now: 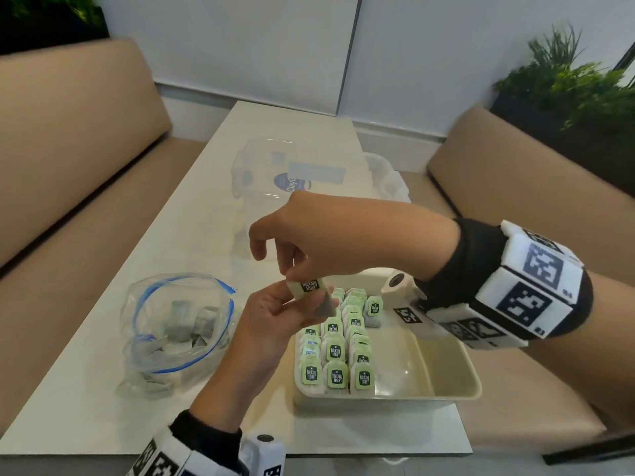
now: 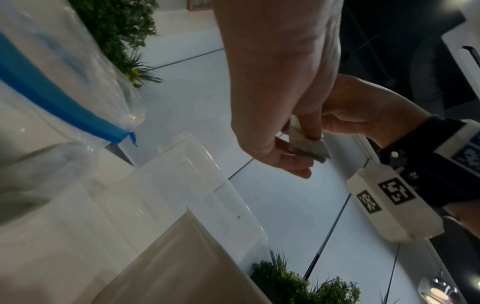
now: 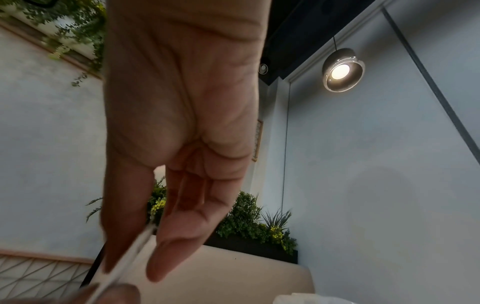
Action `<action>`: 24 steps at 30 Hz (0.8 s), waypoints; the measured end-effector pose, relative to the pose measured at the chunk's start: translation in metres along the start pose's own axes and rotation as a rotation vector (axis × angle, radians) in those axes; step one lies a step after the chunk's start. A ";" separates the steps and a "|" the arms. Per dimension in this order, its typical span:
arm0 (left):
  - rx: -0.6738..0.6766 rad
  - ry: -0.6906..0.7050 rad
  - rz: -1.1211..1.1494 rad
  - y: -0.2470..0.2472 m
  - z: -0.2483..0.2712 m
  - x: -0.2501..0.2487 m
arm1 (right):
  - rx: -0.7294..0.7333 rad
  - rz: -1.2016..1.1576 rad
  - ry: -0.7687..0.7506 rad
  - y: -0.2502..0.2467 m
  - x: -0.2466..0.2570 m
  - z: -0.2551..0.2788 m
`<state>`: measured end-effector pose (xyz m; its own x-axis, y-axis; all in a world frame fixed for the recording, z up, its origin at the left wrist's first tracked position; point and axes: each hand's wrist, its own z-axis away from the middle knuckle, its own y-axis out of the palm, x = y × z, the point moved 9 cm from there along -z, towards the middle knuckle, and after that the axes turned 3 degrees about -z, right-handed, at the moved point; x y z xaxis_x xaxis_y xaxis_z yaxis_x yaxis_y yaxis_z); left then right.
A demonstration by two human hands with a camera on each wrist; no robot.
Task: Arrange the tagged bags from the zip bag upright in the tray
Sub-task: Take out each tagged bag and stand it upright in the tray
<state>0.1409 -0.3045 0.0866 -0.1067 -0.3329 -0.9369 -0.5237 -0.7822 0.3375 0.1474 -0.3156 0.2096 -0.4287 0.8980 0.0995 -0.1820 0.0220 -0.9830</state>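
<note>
I log a long white table (image 1: 192, 214) set between two tan upholstered benches (image 1: 68, 159), running to a pale panelled wall (image 1: 240, 39). I note dark planters of green foliage (image 1: 577, 94) behind each bench. From the right wrist view I record one lit pendant lamp (image 3: 342, 70) hanging from a dark ceiling (image 3: 311, 26).

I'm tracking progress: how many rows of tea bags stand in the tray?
3, side by side in the tray's left half: left row, middle row, right row. One lone tea bag stands further right; far ends may be hidden.
</note>
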 end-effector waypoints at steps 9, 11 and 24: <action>-0.072 0.036 -0.042 -0.008 0.001 -0.003 | -0.029 -0.063 0.030 -0.001 -0.010 0.006; -0.099 0.033 -0.071 -0.011 0.001 0.000 | -0.036 -0.071 0.032 0.000 -0.012 0.008; -0.145 -0.027 -0.492 -0.071 0.032 0.049 | 0.231 -0.024 0.345 0.070 -0.120 0.074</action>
<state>0.1464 -0.2482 0.0139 0.1000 0.1058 -0.9893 -0.3950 -0.9084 -0.1371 0.1207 -0.4538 0.1405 -0.1077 0.9938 0.0257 -0.3993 -0.0196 -0.9166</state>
